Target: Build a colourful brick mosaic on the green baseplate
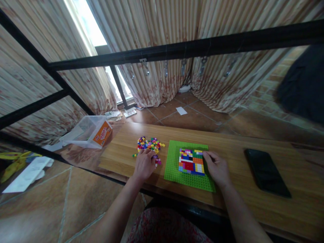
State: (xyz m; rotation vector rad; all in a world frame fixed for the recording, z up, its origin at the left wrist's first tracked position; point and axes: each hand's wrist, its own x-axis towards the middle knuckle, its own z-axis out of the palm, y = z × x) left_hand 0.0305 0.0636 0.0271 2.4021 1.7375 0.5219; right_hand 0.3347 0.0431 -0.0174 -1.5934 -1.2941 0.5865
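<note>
a wooden counter [298,158] carries everything, with a green plate [172,163] near its middle and a phone [267,172] well apart at the plate's three o'clock. the mosaic [189,165] of bright bricks sits on the plate – close to square, so no clear long axis. the right hand [216,168] is the nearer, at the mosaic's three o'clock; its fingers are bent together at the two o'clock corner, seemingly touching, though i cannot tell whether they pinch a brick. the left hand [144,165] is off the plate, at nine o'clock, fingers curled down over the near side of the pile [151,144] – grip hidden, so cannot tell. from those fingers the pile spreads towards twelve and one, with a few loose bricks [158,161] at three.
</note>
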